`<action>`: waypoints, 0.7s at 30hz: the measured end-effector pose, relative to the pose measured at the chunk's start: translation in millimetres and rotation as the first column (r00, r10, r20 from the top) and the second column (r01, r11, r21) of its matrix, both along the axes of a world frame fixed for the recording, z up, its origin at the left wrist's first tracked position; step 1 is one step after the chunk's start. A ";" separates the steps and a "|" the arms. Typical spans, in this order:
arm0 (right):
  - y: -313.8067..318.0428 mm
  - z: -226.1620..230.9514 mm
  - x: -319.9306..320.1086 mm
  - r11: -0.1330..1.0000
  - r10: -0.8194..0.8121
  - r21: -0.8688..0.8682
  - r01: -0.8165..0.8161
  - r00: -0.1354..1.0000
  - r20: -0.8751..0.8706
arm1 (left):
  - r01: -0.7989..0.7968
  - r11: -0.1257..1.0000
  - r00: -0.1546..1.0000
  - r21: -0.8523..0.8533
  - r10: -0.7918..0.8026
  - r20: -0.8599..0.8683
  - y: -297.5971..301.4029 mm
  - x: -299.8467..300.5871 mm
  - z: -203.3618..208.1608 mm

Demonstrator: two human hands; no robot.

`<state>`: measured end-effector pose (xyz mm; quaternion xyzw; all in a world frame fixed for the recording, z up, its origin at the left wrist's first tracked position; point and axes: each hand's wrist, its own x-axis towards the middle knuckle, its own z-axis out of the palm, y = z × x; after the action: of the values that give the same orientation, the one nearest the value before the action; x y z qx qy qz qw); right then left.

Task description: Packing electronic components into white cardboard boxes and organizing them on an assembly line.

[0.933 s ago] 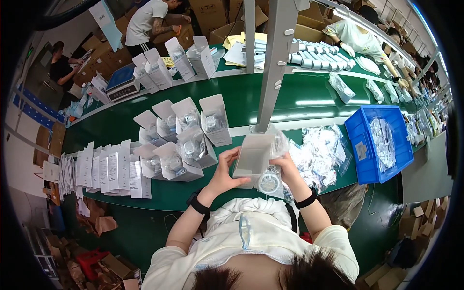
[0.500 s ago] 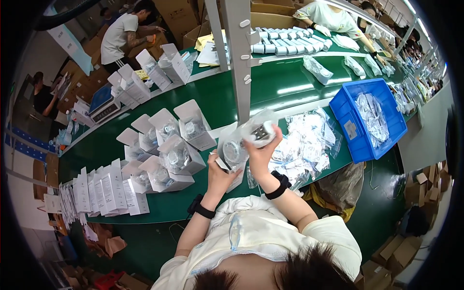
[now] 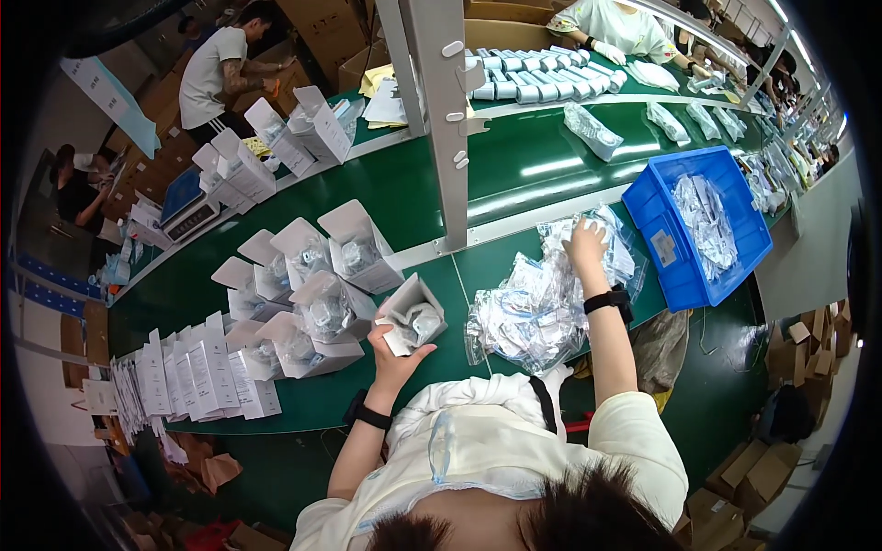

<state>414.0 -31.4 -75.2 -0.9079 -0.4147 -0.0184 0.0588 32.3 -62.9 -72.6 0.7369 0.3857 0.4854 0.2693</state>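
My left hand (image 3: pixel 397 360) is closed around a small white carton (image 3: pixel 398 344) with its top open, tilted toward me over the green bench. Inside that carton sits a device in a clear plastic bag (image 3: pixel 423 321). My right hand (image 3: pixel 586 246) reaches onto the far part of a pile of small clear packets (image 3: pixel 528 317); its fingers look apart, and nothing shows in them. Left of the held carton stand several open white cartons (image 3: pixel 326 312) with bagged items inside.
A blue bin (image 3: pixel 666 234) of packets stands at the right. Flat white cartons (image 3: pixel 197 367) are lined up at the left. A metal post (image 3: pixel 450 138) rises behind the bench, before a green conveyor (image 3: pixel 514 165) carrying bagged items. Other people work beyond.
The bagged device, earlier in my right hand above the carton, now lies inside it. My right hand has moved right to the packet pile, while my left has drawn the carton left.
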 end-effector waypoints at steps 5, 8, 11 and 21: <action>-8.7 -30.4 50.4 0.970 0.083 -0.225 -0.087 0.996 -0.027 | -0.134 0.991 0.980 -0.028 0.129 -0.151 -1.4 -1.7 47.2; -13.6 -19.9 41.4 0.954 0.235 0.173 -0.245 0.969 0.078 | -0.148 0.986 0.973 -0.073 0.132 -0.190 -0.3 1.1 59.5; -14.7 11.8 13.8 0.747 0.424 0.664 0.042 0.739 -0.523 | -0.157 0.977 0.968 -0.145 0.123 -0.218 5.8 6.3 71.7; -19.2 30.5 2.3 0.961 0.036 0.272 -0.046 0.999 0.039 | -0.143 0.973 0.982 -0.181 0.116 -0.151 12.9 4.9 73.3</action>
<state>416.3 -50.6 -44.8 -0.8819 -0.4279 -0.0895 0.1767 37.2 -50.0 0.7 0.7131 0.4955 0.4101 0.2790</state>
